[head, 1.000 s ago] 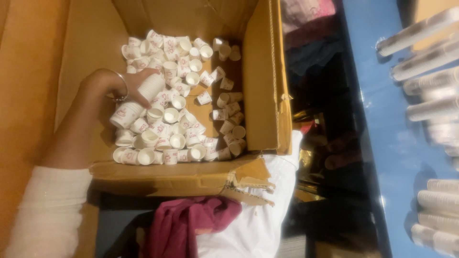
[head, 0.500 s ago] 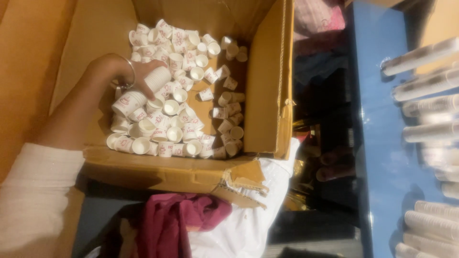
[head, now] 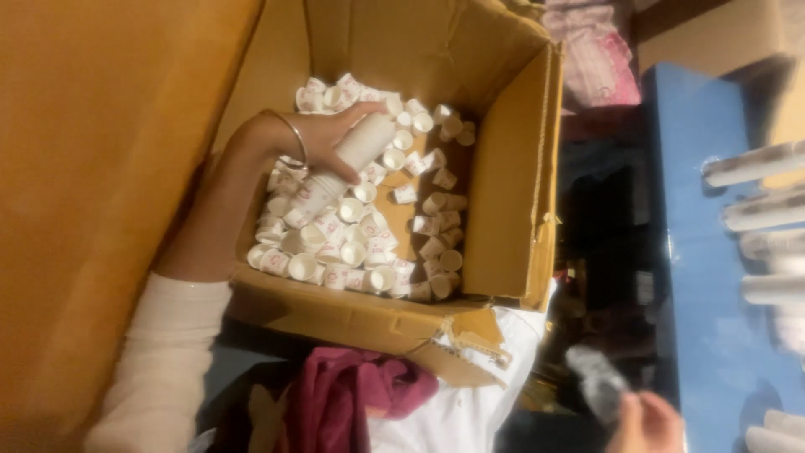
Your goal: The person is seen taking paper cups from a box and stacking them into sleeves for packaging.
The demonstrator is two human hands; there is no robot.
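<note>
While the left hand is reaching deep into the cardboard box, its fingers are curled around a white cylinder, which looks like a stack of small cups pushed one into another. The stack lies slanted across the loose cups, its upper end under the fingertips and its lower end pointing toward the near wall of the box. I think it is held sideways like this because the hand comes in from the left side of the box, so the stack follows the line of the palm. A thin metal bangle sits on the wrist, and a white sleeve covers the forearm lower down. The loose small cups are white with red marks and fill mainly the left and near part of the box floor, lying on their sides or mouth-up without any order, as if they were poured in; bare cardboard shows on the right part of the floor. At the bottom right the right hand is only partly in view and holds something blurred and pale-grey; I cannot tell what it is, nor how tightly the fingers close on it. On the blue surface at the right, several long white stacks lie side by side in a row, probably placed so to keep them from rolling. A dark red cloth lies crumpled in front of the box.
</note>
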